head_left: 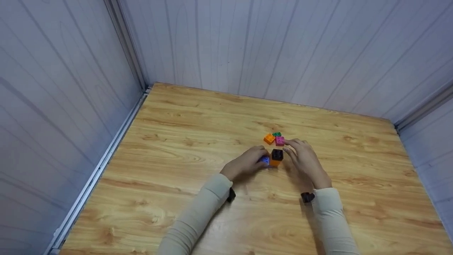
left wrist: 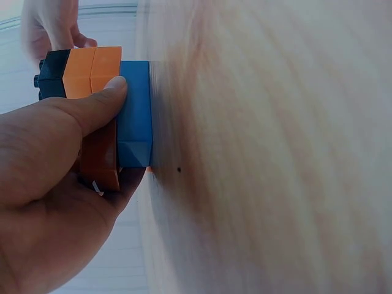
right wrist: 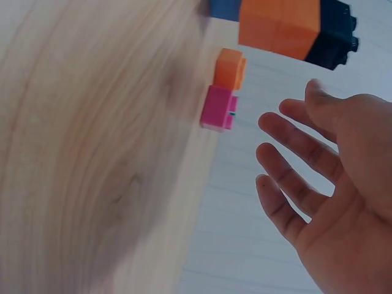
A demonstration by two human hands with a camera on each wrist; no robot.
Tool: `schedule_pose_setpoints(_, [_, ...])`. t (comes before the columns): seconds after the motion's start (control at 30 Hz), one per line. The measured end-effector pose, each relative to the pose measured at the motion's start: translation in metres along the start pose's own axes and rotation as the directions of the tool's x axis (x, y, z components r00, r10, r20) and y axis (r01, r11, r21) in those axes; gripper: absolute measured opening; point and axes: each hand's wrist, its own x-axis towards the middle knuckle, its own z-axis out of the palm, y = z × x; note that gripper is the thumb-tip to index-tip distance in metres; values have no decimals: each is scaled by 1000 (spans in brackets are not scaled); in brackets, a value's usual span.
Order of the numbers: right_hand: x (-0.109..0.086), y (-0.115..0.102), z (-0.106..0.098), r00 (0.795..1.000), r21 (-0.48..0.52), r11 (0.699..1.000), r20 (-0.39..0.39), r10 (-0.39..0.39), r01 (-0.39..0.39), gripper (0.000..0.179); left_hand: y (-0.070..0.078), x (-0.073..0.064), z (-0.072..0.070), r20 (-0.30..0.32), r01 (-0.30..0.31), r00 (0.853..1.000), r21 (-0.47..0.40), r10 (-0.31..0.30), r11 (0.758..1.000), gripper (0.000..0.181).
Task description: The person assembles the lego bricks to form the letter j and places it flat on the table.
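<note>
A small stack of toy building bricks [head_left: 275,163] stands on the wooden table, with a black brick [head_left: 277,154] on top, orange bricks [left wrist: 93,68] in the middle and a blue brick [left wrist: 135,116] at the bottom. My left hand [head_left: 247,162] grips the stack low down from its left side. Its thumb lies across the orange and blue faces in the left wrist view; its other fingers are mostly hidden behind. My right hand [right wrist: 349,177] hovers just right of the stack, its fingers spread, relaxed and holding nothing. Its fingertips come near a pink brick [head_left: 280,141] in the head view.
Behind the stack, a loose orange brick [head_left: 269,139] and a green brick [head_left: 276,134] lie close to the pink one. Pale panelled walls [head_left: 226,46] border the wooden table [head_left: 184,141] at the back and sides.
</note>
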Motion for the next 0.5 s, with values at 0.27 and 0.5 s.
schedule_pose_setpoints(0.27, [13,11,4,1000,-7,1000,8,17,-17,40,0,1,-2,-1,-1,1000,-1,1,1000,31])
schedule_pose_setpoints(0.5, [23,19,10,999,-29,999,25,24,-24,40,0,-1,0,1,12,1000,-38,-12,999,32])
